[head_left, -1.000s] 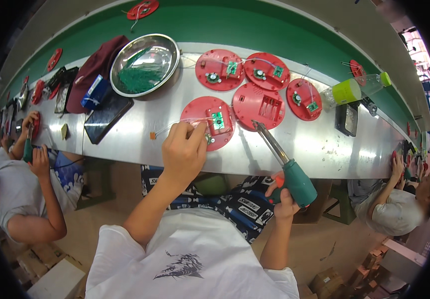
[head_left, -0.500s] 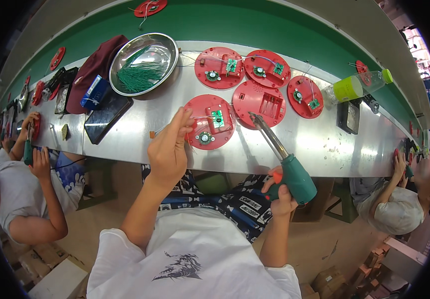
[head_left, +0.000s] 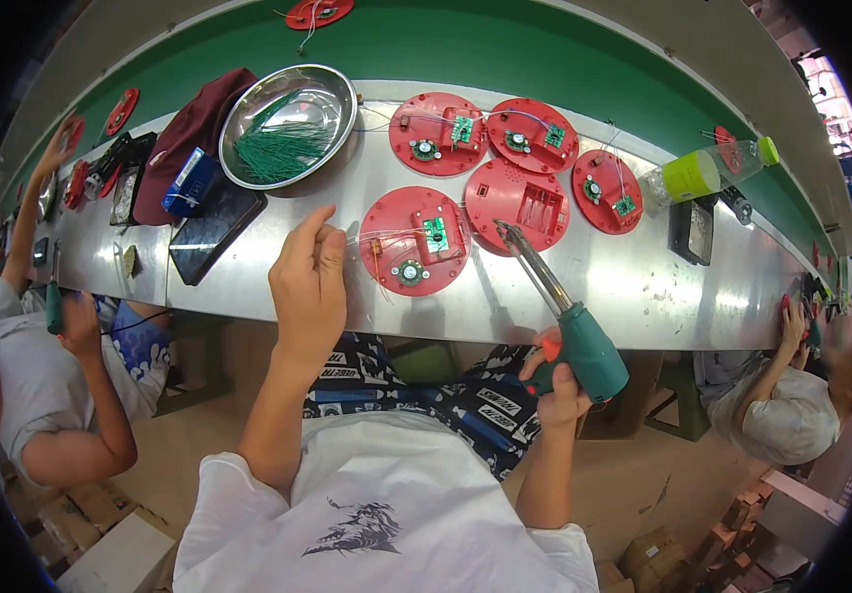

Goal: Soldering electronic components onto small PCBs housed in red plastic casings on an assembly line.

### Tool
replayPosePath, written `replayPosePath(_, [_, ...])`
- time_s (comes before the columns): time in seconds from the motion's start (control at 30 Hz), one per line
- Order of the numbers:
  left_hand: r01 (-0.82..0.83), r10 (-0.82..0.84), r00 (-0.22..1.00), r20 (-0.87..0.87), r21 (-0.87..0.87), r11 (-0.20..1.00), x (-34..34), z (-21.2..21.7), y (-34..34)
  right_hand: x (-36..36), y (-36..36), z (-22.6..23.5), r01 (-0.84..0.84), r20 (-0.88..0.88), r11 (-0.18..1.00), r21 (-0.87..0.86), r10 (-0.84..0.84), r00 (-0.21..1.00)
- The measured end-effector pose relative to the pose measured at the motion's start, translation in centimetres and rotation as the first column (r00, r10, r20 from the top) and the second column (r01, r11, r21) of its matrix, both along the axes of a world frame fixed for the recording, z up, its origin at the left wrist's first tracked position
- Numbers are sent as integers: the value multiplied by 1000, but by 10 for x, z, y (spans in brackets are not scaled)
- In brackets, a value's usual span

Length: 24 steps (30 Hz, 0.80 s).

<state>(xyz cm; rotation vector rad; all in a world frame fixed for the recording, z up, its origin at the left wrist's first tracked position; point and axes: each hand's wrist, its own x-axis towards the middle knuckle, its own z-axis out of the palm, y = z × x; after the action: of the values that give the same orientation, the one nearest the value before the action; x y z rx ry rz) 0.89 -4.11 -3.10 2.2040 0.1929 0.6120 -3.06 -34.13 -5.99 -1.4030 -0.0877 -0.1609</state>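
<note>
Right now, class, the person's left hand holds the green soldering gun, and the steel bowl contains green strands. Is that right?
Not quite: the hand is wrong. The head view shows the right hand holding the green soldering gun; the steel bowl does contain green strands.

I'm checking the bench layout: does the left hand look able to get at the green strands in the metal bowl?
Probably yes: the left hand looks empty, nothing seems to stand between it and the metal bowl, and the green strands lie uncovered.
</note>
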Motion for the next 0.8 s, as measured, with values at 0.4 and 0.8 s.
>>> replayPosePath(0.4, [174,-186,970,155,89,981,1,8,-41,5,5,7,-99,16,955,-278,107,994])
replayPosePath(0.8, [159,-213,956,202,252,955,15,-23,-47,4,4,3,-131,-4,924,-361,138,990])
